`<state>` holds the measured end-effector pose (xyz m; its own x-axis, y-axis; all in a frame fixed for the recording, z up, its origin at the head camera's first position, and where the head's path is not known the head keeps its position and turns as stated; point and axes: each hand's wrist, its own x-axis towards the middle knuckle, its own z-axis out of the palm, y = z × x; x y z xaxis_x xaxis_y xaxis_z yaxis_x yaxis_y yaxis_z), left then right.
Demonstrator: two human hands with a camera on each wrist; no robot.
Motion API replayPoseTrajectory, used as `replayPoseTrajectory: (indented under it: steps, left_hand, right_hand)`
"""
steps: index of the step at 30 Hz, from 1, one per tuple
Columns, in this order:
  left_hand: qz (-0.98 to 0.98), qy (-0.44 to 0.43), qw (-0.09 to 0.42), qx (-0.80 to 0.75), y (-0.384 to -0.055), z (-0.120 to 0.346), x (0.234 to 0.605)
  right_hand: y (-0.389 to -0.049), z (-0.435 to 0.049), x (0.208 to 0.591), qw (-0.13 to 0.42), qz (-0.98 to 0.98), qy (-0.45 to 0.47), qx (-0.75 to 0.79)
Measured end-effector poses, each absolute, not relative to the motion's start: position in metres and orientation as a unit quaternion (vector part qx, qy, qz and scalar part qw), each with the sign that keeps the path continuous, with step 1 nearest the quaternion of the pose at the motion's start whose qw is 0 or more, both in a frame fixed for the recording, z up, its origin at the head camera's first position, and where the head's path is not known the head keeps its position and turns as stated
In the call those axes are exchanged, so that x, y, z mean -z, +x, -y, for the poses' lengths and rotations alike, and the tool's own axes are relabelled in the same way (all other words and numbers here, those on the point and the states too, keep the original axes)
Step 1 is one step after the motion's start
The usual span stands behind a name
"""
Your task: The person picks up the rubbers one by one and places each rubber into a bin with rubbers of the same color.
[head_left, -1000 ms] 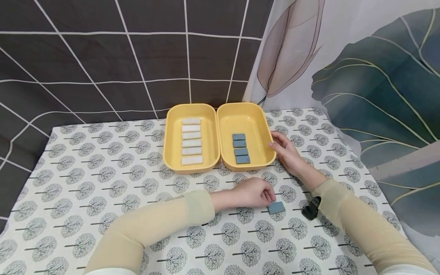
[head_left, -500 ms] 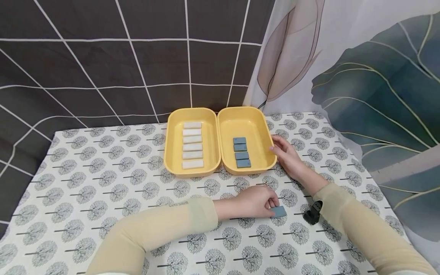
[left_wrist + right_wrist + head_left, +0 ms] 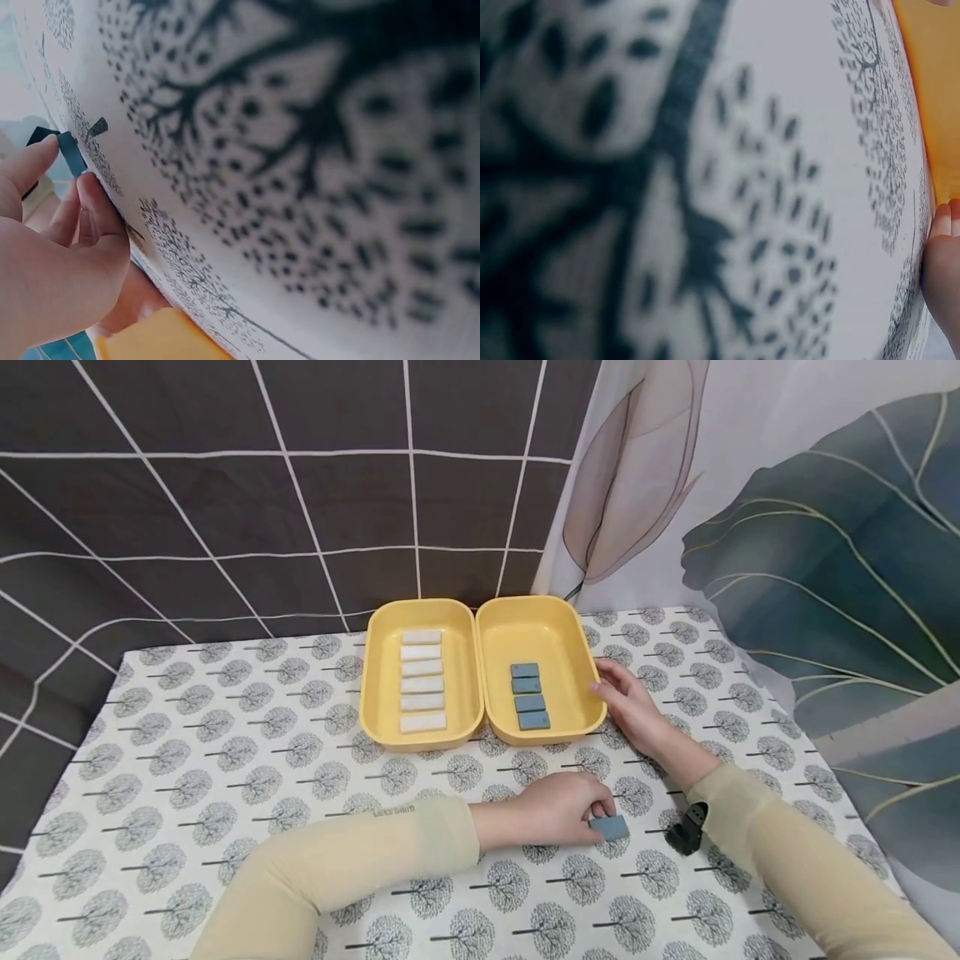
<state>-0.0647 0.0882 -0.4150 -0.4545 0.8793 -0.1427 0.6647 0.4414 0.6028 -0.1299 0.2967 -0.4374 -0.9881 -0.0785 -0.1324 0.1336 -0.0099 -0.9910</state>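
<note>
In the head view my left hand (image 3: 558, 808) pinches a small blue-grey rectangular block (image 3: 610, 827) between thumb and fingers, low over the patterned cloth. The left wrist view shows that block (image 3: 72, 154) at the fingertips. My right hand (image 3: 636, 710) holds the outer side of the right yellow tray (image 3: 577, 714), its thumb at the rim; its other fingers are partly hidden. Several similar blue-grey blocks (image 3: 531, 703) lie in a column in that tray. The left yellow tray (image 3: 372, 714) bears a column of white oblong blocks (image 3: 422, 683).
A cloth (image 3: 247, 810) printed with trees covers the table. A dark wall covering with white grid lines (image 3: 247, 502) stands behind the trays, beside a leaf-patterned curtain (image 3: 652, 518). A black device (image 3: 686, 829) sits at the right wrist.
My left hand, beside the loose blue-grey block a second ago, now pinches it. The right hand stays at the tray. The whole head view has shifted slightly.
</note>
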Motion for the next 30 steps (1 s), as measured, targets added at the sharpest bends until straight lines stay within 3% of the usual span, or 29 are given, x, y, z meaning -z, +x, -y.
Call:
replayPoseTrajectory:
  steps: [30]
  left_hand:
    - [-0.801,0.481,0.238,-0.265,-0.0657,-0.0876,0.4135]
  right_hand:
    - [-0.1292,-0.2967,0.4404,0.067,-0.702,0.013,0.709]
